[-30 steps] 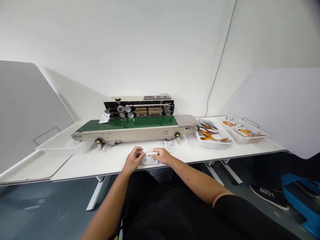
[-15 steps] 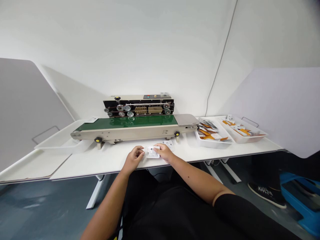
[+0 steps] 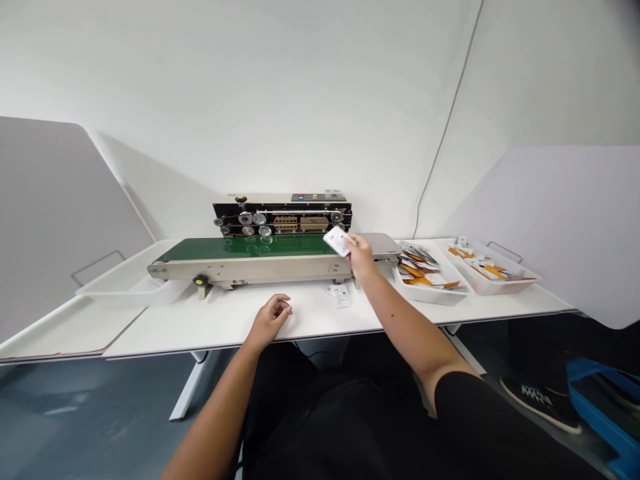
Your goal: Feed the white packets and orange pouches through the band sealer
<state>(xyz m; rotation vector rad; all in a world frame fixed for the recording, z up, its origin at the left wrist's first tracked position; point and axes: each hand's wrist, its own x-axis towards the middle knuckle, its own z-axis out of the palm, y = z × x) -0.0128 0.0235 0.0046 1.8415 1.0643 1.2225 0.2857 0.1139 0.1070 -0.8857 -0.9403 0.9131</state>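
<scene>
My right hand (image 3: 360, 256) is closed on a small white printed packet (image 3: 338, 241), pinched at its right end. It holds the packet tilted over the right end of the green conveyor belt (image 3: 240, 247) of a band sealing machine (image 3: 283, 217). My left hand (image 3: 273, 319) rests at the front of the white table (image 3: 200, 323), fingers loosely curled and a little apart, with nothing in it. More white printed packets (image 3: 340, 295) lie on the table under the machine's front edge, right of my left hand.
To the right stand two white bins, a nearer bin (image 3: 440, 296) and a farther bin (image 3: 493, 287), both with orange and silver packets. A white tray (image 3: 107, 285) sits at the left. White panels flank the table, and a shoe (image 3: 540, 402) shows on the floor at right.
My right hand has lifted the white packet from the table front, up and to the right, to the belt. My left hand has let go of it and stayed low.
</scene>
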